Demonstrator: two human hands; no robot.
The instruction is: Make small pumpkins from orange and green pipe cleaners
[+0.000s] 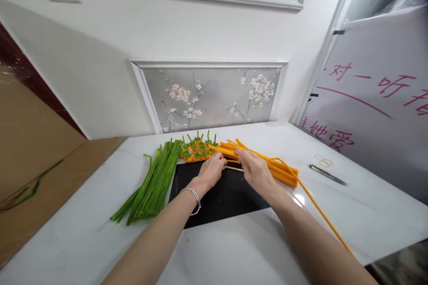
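Over a black mat [220, 196] my left hand [211, 170] is closed, fingertips pinched around the left end of a thin pale stick [235, 169] and an orange pipe cleaner [233, 161]. My right hand [254, 170] is closed a little to the right, its fingers bent on the same orange pipe cleaner. The stick runs between the hands; its right end is hidden by my right hand. Behind my right hand lies a bundle of orange pipe cleaners [282, 173]. Just beyond my left hand is a cluster of small orange shapes with green tops [197, 148].
A bundle of green pipe cleaners [157, 185] lies left of the mat. One long orange strand [324, 213] stretches toward the right table edge. Scissors [327, 174] and pale rubber bands [323, 160] lie at right. Cardboard [47, 178] stands at left; a panelled wall [214, 35] rises behind.
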